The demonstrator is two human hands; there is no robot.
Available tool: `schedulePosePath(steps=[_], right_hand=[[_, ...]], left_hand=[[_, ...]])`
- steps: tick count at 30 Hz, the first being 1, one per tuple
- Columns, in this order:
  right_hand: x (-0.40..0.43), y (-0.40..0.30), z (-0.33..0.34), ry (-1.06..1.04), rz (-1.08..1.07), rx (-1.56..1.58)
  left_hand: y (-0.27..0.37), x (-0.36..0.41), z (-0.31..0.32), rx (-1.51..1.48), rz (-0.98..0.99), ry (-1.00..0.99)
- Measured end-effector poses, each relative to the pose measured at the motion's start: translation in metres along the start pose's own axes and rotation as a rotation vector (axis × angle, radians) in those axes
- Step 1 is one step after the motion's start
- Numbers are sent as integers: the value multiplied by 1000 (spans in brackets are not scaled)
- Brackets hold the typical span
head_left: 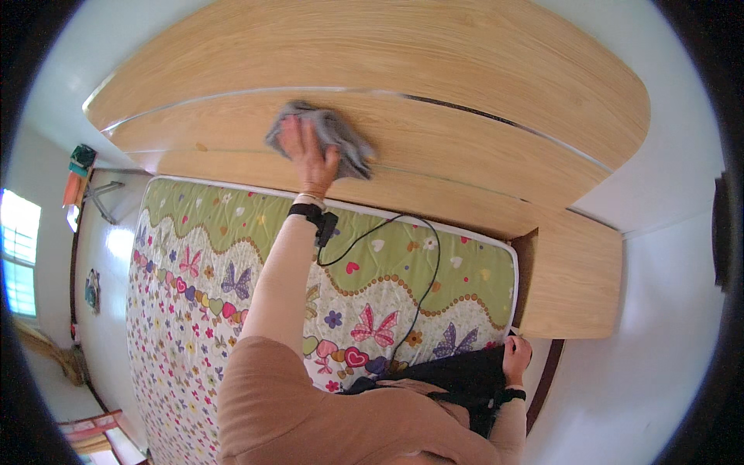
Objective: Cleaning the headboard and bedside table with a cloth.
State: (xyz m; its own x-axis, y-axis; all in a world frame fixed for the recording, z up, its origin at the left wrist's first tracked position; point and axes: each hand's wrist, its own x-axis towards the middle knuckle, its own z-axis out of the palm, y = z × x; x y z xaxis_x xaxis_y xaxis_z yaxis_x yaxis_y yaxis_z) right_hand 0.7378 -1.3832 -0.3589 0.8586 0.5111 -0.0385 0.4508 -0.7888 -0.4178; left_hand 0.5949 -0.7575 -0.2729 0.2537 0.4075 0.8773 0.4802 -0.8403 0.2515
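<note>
My left hand [309,152] presses a crumpled grey cloth [343,136] against the wooden headboard [442,136], fingers spread over it. Cloth and fingers are slightly blurred. Below it lies the mattress [244,261], with a green band and printed bows, hearts and flowers. My right hand [516,356] is low on the right, by the mattress edge and the black cloth over my leg [459,372]. Its fingers are curled, and what they touch is partly hidden.
A black cable [433,279] loops over the mattress from my left wrist strap [314,218]. A wooden bedside cabinet [575,279] adjoins the headboard at right, next to the white wall [662,290]. Farther left are a small table with items [81,180] and a bright window [20,256].
</note>
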Motion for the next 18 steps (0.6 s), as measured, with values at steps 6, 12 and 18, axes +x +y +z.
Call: schedulePosePath(steps=[6, 12, 18], right_hand=[[1, -8, 0, 14, -13, -24], [1, -6, 6, 41, -36, -53], [3, -9, 5, 56, 2, -24]], left_hand=[[-89, 11, 8, -388, -508, 485], [-172, -29, 14, -654, -1006, 524], [-90, -78, 57, -837, -1509, 293]])
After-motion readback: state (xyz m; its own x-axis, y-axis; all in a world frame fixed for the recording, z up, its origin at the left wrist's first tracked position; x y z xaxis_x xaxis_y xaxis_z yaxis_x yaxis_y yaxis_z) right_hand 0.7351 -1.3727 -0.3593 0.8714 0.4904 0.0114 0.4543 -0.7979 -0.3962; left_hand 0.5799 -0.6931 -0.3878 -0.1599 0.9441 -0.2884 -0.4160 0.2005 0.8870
